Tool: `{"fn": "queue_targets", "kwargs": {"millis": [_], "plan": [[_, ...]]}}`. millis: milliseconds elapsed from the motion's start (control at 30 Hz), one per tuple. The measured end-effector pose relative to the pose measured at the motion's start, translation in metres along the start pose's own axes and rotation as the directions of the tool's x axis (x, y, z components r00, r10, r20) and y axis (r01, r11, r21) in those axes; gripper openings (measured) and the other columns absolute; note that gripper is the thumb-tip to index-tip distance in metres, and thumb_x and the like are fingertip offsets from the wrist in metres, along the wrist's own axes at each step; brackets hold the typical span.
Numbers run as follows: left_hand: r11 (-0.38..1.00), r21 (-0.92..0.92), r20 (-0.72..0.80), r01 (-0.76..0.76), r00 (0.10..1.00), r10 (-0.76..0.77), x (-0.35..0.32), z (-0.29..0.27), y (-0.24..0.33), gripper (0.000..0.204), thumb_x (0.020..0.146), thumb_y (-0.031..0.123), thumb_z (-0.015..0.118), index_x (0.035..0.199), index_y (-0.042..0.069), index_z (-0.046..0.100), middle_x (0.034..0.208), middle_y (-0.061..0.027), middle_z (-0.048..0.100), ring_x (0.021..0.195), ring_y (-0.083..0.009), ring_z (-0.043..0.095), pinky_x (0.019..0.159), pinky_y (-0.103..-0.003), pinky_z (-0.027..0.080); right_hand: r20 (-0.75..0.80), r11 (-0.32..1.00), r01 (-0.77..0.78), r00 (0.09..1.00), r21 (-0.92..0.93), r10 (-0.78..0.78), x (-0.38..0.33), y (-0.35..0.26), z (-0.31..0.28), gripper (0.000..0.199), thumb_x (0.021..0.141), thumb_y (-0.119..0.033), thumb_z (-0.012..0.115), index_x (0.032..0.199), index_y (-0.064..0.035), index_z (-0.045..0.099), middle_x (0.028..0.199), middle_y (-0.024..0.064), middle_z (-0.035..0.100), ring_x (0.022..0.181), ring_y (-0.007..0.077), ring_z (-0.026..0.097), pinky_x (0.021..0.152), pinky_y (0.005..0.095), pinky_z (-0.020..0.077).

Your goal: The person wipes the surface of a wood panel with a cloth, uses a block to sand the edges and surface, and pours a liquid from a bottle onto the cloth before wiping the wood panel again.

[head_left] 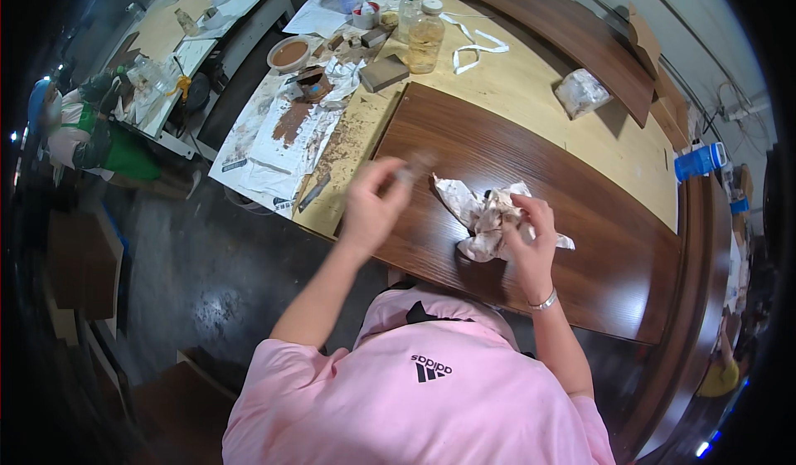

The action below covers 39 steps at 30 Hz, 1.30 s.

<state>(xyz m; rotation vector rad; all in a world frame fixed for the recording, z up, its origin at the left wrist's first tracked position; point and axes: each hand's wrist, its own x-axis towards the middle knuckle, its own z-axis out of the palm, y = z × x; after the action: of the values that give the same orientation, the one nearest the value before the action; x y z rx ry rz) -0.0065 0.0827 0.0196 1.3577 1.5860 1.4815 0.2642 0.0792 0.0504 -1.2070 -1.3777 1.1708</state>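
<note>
A dark brown wooden panel (580,241) lies on the workbench in front of me. My right hand (531,237) presses a crumpled, stained white rag (481,212) onto the panel near its middle. My left hand (371,204) is raised over the panel's left edge, fingers closed around a small thin tool (417,165) that is blurred by motion. I wear a pink shirt and a bracelet on the right wrist.
Stained paper sheets (278,137) cover the bench's left end, with a bowl of brown paste (290,53), a sanding block (383,73), two plastic bottles (425,34), small pots, a white strip and a plastic bag (580,92). Another dark panel (572,34) lies behind. A second table stands far left.
</note>
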Motion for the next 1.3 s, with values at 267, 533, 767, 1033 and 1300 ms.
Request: {"fn": "queue_targets", "kwargs": {"millis": [267,533,767,1033,1300], "plan": [[0.681,0.72,-0.276,0.134,0.956,0.103,0.056,-0.138,-0.12,0.031,0.08,0.017,0.073,0.109,0.007,0.071,0.104,-0.0094,0.067,0.103,-0.0314,0.061,0.091,-0.043,0.047,0.265,0.433,0.332,0.941,-0.838,-0.21,0.002,0.021,0.035,0.06,0.076,-0.018,0.075,0.134,-0.0156,0.06,0.14,0.0173,0.047,0.127,0.0389,0.044,0.108,0.0484,0.0368],[0.847,0.505,-0.074,-0.165,0.97,0.233,0.063,-0.075,-0.067,0.033,0.082,-0.001,0.066,0.115,0.001,0.065,0.116,-0.0137,0.065,0.11,-0.0319,0.058,0.094,-0.04,0.046,0.251,0.592,0.448,0.887,-0.67,-0.386,0.062,0.031,0.077,0.024,0.082,-0.011,0.069,0.105,-0.011,0.068,0.119,0.0095,0.063,0.102,0.031,0.059,0.084,0.0424,0.0498],[0.89,0.208,0.381,-0.406,0.871,0.309,0.035,-0.002,-0.015,0.025,0.08,-0.002,0.066,0.104,0.0,0.066,0.107,-0.0151,0.066,0.102,-0.0334,0.06,0.091,-0.041,0.049,0.365,0.246,0.439,0.883,-0.864,-0.295,0.126,0.071,0.083,0.051,0.091,-0.045,0.058,0.137,-0.0232,0.056,0.148,0.0056,0.049,0.138,0.0309,0.041,0.11,0.0622,0.0265],[0.841,0.259,0.512,-0.475,0.806,0.297,0.021,0.002,-0.024,0.027,0.077,0.003,0.07,0.104,0.005,0.067,0.112,-0.0093,0.065,0.108,-0.0311,0.057,0.096,-0.042,0.043,-0.389,0.097,-0.39,0.921,-0.916,0.022,0.138,0.108,-0.161,0.051,0.1,-0.043,0.041,0.148,-0.0246,0.044,0.157,0.005,0.038,0.143,0.0305,0.037,0.113,0.0612,0.0275],[0.772,0.369,0.546,-0.517,0.793,0.269,0.019,-0.001,-0.025,0.027,0.077,0.006,0.071,0.103,0.006,0.068,0.113,-0.0092,0.063,0.109,-0.0314,0.055,0.095,-0.044,0.04,-0.146,0.341,-0.049,0.954,-0.939,-0.263,0.119,0.089,-0.033,0.06,0.086,-0.039,0.064,0.133,-0.0036,0.055,0.138,0.0176,0.052,0.127,0.0358,0.047,0.109,0.0539,0.0326]]}}
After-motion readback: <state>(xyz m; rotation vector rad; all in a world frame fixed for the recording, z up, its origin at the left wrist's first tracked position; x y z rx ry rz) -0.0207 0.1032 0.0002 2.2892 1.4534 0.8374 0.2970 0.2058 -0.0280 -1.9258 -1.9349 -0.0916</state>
